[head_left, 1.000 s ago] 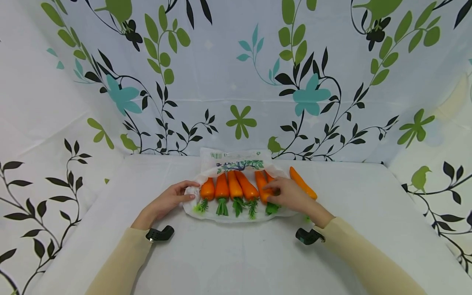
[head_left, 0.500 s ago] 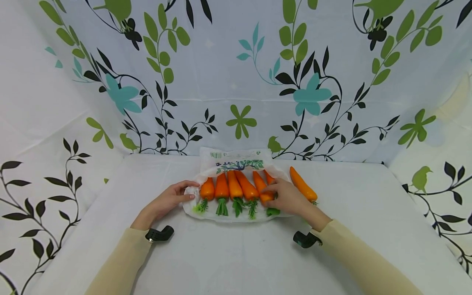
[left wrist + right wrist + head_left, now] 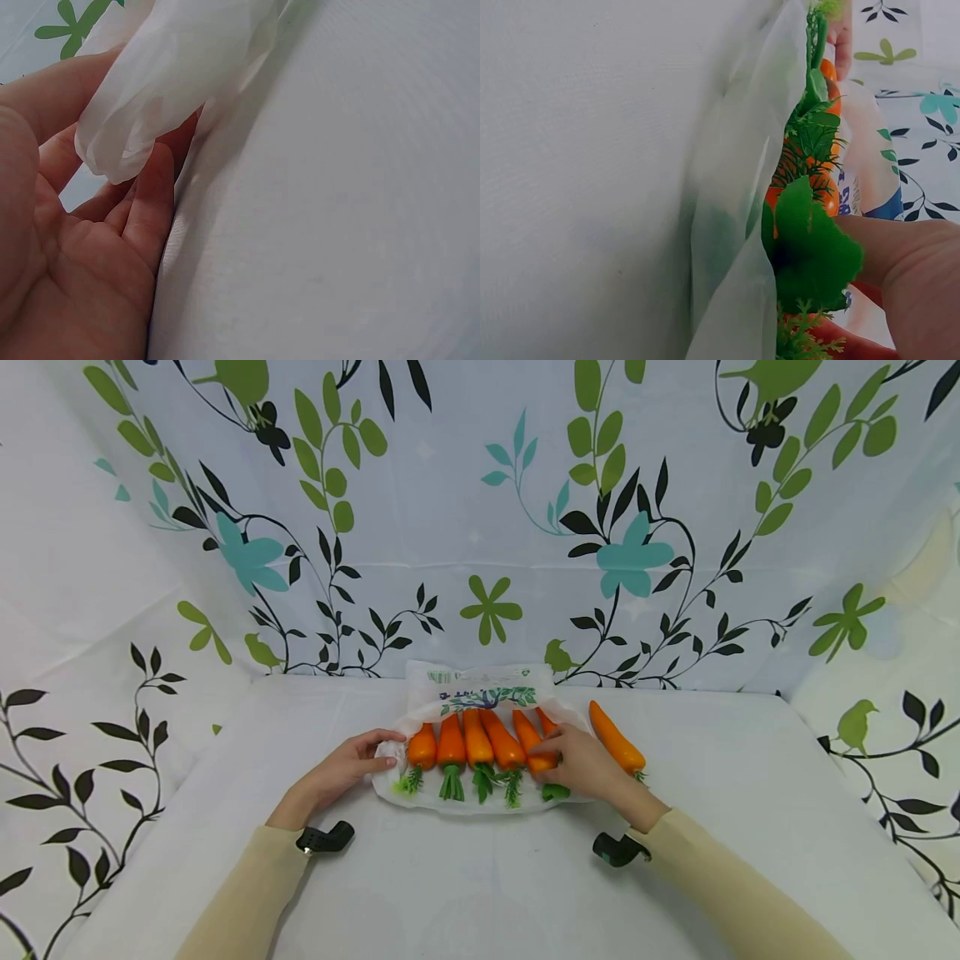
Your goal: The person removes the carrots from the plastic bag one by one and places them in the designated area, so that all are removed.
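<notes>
Several orange carrots (image 3: pixel 452 743), green tops toward me, lie in a row inside a white plastic bag (image 3: pixel 423 703) open at the near side. At its left end my left hand (image 3: pixel 341 770) holds the bag's edge; the left wrist view shows the crumpled plastic (image 3: pixel 187 67) between thumb and fingers. My right hand (image 3: pixel 588 766) grips a carrot (image 3: pixel 527 733) near its top at the right of the row. Its broad green leaf (image 3: pixel 810 251) shows beside the thumb in the right wrist view. Another carrot tip (image 3: pixel 547 722) is partly hidden behind that hand.
One loose carrot (image 3: pixel 617 737) lies on the white tablecloth (image 3: pixel 450 885), right of the bag and beyond my right wrist. A cloth backdrop (image 3: pixel 420 527) printed with leaves and birds rises behind the table.
My right hand has shifted slightly left, and the gripped carrot's tip now leans left, apart from the carrot beside it. The left hand and bag hold still.
</notes>
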A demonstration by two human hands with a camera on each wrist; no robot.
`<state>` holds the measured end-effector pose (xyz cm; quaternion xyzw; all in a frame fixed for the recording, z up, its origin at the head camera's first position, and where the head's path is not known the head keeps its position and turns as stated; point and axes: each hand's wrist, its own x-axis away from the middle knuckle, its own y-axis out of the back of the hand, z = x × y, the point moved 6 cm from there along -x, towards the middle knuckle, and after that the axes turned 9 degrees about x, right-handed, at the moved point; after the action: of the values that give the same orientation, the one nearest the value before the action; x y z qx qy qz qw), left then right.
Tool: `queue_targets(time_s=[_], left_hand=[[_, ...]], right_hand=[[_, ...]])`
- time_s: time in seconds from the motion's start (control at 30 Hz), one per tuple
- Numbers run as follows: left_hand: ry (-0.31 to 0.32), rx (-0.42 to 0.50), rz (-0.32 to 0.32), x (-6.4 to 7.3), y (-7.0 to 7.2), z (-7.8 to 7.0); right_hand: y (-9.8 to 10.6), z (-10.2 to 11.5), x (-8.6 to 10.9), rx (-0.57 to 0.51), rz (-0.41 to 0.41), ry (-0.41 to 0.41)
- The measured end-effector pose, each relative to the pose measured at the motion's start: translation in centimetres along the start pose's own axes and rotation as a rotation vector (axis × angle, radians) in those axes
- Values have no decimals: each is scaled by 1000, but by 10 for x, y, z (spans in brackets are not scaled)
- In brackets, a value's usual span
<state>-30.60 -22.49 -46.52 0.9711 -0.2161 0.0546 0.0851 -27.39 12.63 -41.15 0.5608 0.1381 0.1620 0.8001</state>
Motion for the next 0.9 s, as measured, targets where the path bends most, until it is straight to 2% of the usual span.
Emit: queue_targets(time_s=[0.13, 0.47, 0.67, 0.9], left_hand=[[0, -14, -3, 0, 0, 1], [-2, -19, 2, 0, 0, 1], [15, -33, -9, -1, 1, 2], [16, -13, -12, 0, 0, 2]], right_hand=[[-2, 0, 0, 0, -6, -21], [-1, 1, 1, 1, -18, -6], [-5, 0, 1, -11, 3, -44], [-5, -1, 2, -31, -19, -51]])
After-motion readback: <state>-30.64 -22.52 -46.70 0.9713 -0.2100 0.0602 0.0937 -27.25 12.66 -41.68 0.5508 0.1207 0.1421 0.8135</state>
